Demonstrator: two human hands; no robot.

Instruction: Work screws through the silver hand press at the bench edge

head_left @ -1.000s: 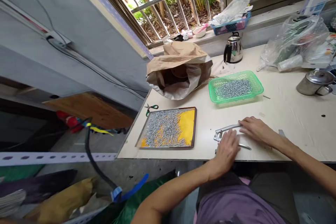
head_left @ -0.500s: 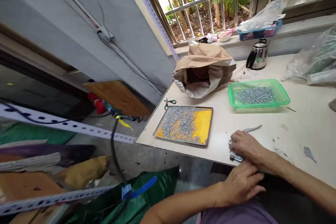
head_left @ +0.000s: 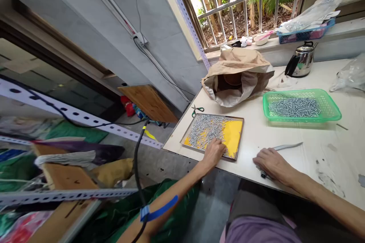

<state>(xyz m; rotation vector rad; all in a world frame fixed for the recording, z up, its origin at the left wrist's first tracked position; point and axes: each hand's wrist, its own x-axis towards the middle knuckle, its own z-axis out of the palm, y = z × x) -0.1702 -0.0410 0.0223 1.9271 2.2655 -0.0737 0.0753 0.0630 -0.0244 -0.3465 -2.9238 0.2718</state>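
- A workroom with a grey wall (head_left: 168, 26) and a barred window (head_left: 242, 2), greenery showing outside.
- A pale worktable (head_left: 310, 136) spans the right of the view, the person in purple at its near edge.
- A brown paper bag (head_left: 242, 60) gapes open at the table's far left.
- A green plastic basket (head_left: 332, 112), right of the bag, holds a heap of small silver pins (head_left: 295, 107).
- A shallow tray (head_left: 234, 136) with a yellow bottom lies at the table's left end, more pins strewn across much of it.
- A silver-handled hand tool (head_left: 288, 146) lies near the table edge, partly hidden beneath the right hand (head_left: 270, 163), palm down with bent fingers; whether they close around it cannot be told.
- The left hand (head_left: 213, 153), beside the tool 0.5 seconds earlier, has crossed to the tray's near edge, its fingers bunched and curled down among the pins; whether it holds any cannot be seen. The shift appears to divide the work between 2 places: left at the pins, right at the tool.
- Green-handled scissors (head_left: 197, 110) lie just beyond the tray.
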